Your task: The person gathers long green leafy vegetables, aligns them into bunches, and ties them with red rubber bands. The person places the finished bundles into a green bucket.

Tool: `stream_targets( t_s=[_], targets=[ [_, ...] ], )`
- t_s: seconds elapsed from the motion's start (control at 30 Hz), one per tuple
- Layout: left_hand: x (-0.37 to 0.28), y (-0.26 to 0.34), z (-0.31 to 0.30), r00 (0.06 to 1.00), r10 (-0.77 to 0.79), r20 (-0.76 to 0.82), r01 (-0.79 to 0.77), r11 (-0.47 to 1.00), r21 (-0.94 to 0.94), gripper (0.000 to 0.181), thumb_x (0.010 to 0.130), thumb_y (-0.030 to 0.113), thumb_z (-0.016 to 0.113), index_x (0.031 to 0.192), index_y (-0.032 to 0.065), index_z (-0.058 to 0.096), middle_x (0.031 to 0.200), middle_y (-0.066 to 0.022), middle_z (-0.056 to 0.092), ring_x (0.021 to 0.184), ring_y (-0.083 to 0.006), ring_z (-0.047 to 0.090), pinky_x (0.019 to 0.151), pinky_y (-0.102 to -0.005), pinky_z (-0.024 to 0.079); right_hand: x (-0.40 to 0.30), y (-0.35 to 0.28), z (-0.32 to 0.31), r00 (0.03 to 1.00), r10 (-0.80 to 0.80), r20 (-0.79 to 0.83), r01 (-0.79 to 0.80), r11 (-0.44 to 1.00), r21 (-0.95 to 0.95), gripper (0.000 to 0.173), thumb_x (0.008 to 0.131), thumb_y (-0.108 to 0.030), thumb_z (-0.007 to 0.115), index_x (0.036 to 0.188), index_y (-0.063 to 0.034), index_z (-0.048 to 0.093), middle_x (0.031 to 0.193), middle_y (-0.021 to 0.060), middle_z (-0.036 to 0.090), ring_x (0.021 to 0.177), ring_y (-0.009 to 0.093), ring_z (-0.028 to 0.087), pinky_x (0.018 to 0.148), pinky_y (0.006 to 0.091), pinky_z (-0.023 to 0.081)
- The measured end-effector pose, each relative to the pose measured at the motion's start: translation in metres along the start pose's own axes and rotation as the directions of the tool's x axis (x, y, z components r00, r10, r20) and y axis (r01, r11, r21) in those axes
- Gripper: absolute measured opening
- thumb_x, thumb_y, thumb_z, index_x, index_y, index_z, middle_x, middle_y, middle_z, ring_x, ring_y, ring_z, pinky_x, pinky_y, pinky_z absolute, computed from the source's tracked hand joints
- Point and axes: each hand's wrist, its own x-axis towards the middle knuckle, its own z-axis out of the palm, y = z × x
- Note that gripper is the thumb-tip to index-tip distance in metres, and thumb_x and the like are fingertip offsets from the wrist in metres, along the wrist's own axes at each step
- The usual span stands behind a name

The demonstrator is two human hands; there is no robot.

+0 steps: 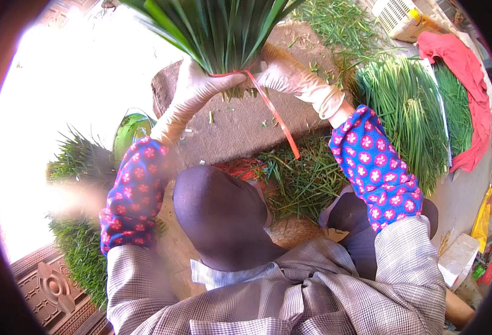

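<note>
My left hand (193, 86), in a pale thin glove, grips the left side of a thick bunch of long flat green leaves (225, 37). On the right side of the same bunch is my right hand (285, 75), gloved alike, with its fingers partly hidden behind the leaves. A red plastic tie (273, 111) runs around the base of the bunch, and its loose end hangs down to the right. The cut stem ends show just below my thumbs. Beneath the bunch lies a block covered in brown coarse cloth (246, 125), with small leaf scraps on it.
Loose leaves (304, 176) and red strips (242, 167) lie before my knees. At right are stacked green leaves (405, 117), a red cloth (476, 100) and a plastic crate (396, 19). At left stand a green container (131, 130) and more bunches (82, 163).
</note>
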Motion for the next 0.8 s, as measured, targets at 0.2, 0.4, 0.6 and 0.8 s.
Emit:
stream_targets(
  t_s=[0.2,0.4,0.6,0.8],
  targets=[
    [-0.007,-0.107,0.019,0.996,0.035,-0.078,-0.031,0.998,0.051,0.066,0.061,0.017,0.091,0.118,0.0017,0.060,0.111,-0.0087,0.066,0.103,-0.0206,0.061,0.094,-0.0344,0.048,-0.030,0.087,0.018,0.969,0.237,0.072,-0.215,0.948,-0.233,0.059,0.072,-0.016,0.077,0.127,-0.0052,0.056,0.123,0.0149,0.063,0.116,0.026,0.057,0.099,0.0362,0.042],
    [-0.015,-0.168,0.027,0.992,-0.129,0.010,0.129,0.985,-0.114,0.082,0.063,0.008,0.089,0.132,0.0017,0.047,0.129,-0.0098,0.056,0.115,-0.0214,0.054,0.102,-0.0360,0.043,-0.047,0.108,0.005,0.949,0.278,0.149,-0.226,0.929,-0.292,0.062,0.071,-0.017,0.078,0.126,-0.0032,0.054,0.124,0.0170,0.061,0.116,0.029,0.056,0.099,0.0376,0.042],
    [-0.025,-0.130,0.069,0.977,-0.066,-0.204,0.040,0.991,-0.129,0.065,0.063,0.010,0.090,0.119,-0.0006,0.057,0.112,-0.0086,0.064,0.102,-0.0183,0.061,0.091,-0.0335,0.050,-0.043,0.109,0.033,0.988,0.144,-0.061,-0.152,0.973,-0.174,0.053,0.071,-0.022,0.079,0.117,-0.0038,0.058,0.115,0.0163,0.063,0.108,0.030,0.057,0.094,0.0380,0.044],
    [-0.013,-0.124,0.084,0.923,-0.082,-0.376,0.003,0.979,-0.206,0.048,0.062,0.009,0.088,0.103,0.0027,0.065,0.099,-0.0044,0.068,0.088,-0.0139,0.064,0.084,-0.0300,0.052,-0.045,0.114,0.081,0.911,0.347,-0.225,-0.181,0.824,0.537,0.038,0.084,-0.018,0.068,0.119,-0.0063,0.058,0.113,0.0080,0.066,0.104,0.020,0.061,0.091,0.0316,0.047]
  ],
)
